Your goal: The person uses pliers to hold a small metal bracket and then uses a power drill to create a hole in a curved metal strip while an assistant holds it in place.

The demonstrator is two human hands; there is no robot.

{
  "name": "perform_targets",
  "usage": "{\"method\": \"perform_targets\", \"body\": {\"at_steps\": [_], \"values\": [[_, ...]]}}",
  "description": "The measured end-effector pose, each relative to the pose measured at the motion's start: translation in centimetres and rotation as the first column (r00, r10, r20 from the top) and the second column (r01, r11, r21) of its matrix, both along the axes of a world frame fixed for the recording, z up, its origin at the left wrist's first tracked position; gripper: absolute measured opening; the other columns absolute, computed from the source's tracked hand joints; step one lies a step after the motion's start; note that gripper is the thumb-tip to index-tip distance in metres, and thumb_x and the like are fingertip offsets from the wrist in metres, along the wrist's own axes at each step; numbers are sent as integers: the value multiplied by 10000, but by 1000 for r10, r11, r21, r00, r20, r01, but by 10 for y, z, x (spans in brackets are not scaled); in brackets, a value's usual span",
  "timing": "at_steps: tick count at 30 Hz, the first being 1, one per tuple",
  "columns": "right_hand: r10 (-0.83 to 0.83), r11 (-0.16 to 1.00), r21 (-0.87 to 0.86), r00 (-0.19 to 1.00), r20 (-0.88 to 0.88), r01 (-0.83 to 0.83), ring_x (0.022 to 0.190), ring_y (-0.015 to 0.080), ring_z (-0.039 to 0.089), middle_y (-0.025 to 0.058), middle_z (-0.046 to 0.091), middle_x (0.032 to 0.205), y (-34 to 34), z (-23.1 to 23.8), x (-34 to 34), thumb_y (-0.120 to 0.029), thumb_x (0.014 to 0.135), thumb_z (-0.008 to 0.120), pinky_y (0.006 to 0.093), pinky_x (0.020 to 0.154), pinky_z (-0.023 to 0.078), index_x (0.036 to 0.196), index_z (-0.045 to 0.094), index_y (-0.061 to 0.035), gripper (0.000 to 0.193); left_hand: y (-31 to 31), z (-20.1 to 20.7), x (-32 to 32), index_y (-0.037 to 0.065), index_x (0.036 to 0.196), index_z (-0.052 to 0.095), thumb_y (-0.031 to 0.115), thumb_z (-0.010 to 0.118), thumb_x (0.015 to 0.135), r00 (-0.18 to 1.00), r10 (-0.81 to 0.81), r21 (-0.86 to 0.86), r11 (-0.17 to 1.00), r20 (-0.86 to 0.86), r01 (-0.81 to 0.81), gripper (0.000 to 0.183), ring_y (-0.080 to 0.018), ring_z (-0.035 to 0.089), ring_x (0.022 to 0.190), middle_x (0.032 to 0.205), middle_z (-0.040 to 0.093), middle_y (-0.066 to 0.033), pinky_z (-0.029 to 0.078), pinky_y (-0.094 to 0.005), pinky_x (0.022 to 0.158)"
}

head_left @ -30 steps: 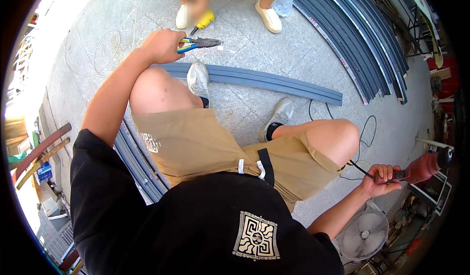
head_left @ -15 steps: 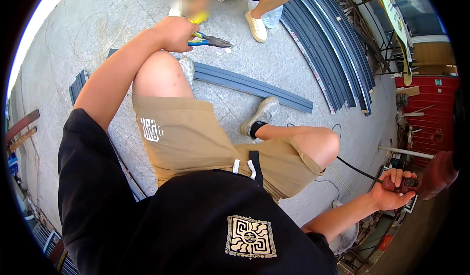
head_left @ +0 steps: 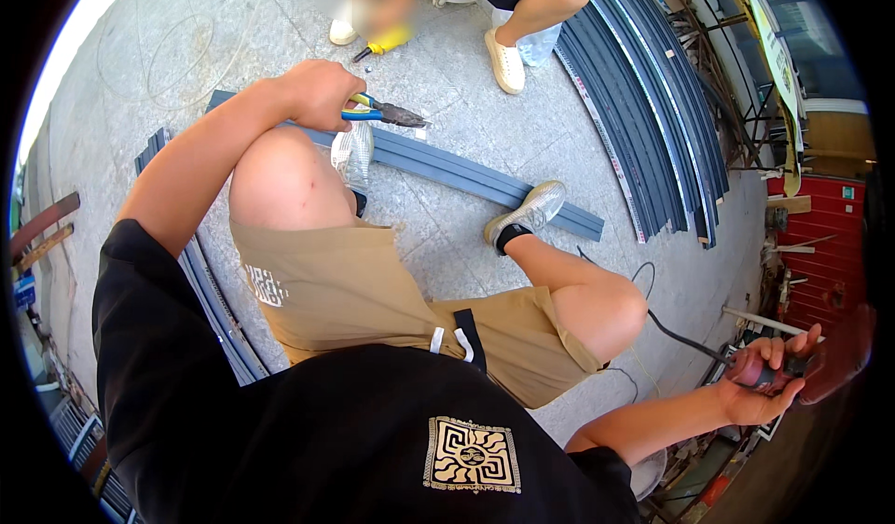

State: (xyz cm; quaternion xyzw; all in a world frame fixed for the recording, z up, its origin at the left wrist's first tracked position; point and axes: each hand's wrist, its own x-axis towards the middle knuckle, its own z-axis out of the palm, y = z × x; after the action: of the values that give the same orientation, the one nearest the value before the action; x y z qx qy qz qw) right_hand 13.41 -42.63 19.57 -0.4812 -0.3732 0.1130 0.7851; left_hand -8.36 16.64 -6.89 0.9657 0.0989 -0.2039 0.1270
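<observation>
My left hand [head_left: 322, 93] rests over my bent left knee, closed around the blue-and-yellow handles of a pair of pliers [head_left: 401, 116]. Their dark jaws point right, above the floor. Far out to the right, my right hand [head_left: 753, 395] cradles a dark red corded power tool [head_left: 839, 361] from below, thumb and fingers around its narrow end. A black cord [head_left: 685, 336] runs from that end back toward my right knee. The tool's far end is lost in the dark rim, so its exact kind is unclear.
Beneath my shoes lies a grey metal profile [head_left: 447, 163]. More long profiles [head_left: 643, 104] are stacked at the far right. Opposite me, a seated person's blurred hands are near a yellow-handled tool [head_left: 390, 41]. A red corrugated panel [head_left: 825, 244] and clutter line the right side.
My left hand and the pliers sit slightly lower and to the left. The right hand and power tool have dropped a little. The other person's yellow-handled tool shows more fully.
</observation>
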Motion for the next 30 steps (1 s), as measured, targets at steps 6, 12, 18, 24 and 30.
{"method": "perform_targets", "body": {"at_steps": [6,12,18,24,30], "values": [[-282,941,-266,921,-267,211,971,187,679,148,661,1345,41,-102,22,-297,1130,553,282,782,598,1606,385,34,604,14,-60,29,92,1021,697,278,837,803,999,-38,17,999,12,38,319,-374,758,896,915,774,-125,583,-513,767],[-403,848,-525,730,-551,72,943,203,714,138,718,1205,105,-215,-1,-274,1099,609,271,734,592,1520,511,30,529,14,-165,48,113,1048,626,149,815,787,994,-29,-23,999,107,32,325,-390,746,866,895,751,-132,567,-530,725],[-465,773,-631,620,-632,-64,892,234,728,162,734,1106,139,-285,-26,-201,1007,710,327,717,563,1334,623,48,419,1,-244,64,85,1039,615,66,776,787,996,-57,-56,997,69,61,300,-398,749,895,918,748,-145,580,-536,750],[-476,636,-737,636,-608,-228,925,216,734,128,746,1140,166,-305,-21,-237,986,735,310,744,554,1345,667,11,442,2,-293,81,74,1070,623,41,722,834,991,-33,-22,999,126,37,259,-379,768,914,948,759,-149,610,-500,768],[-487,597,-745,604,-631,-297,952,218,746,127,757,1143,181,-320,-18,-198,980,720,311,759,559,1343,670,18,426,-5,-319,78,95,1059,612,43,680,881,989,-71,11,997,133,70,197,-348,776,879,936,742,-129,619,-473,709]]}}
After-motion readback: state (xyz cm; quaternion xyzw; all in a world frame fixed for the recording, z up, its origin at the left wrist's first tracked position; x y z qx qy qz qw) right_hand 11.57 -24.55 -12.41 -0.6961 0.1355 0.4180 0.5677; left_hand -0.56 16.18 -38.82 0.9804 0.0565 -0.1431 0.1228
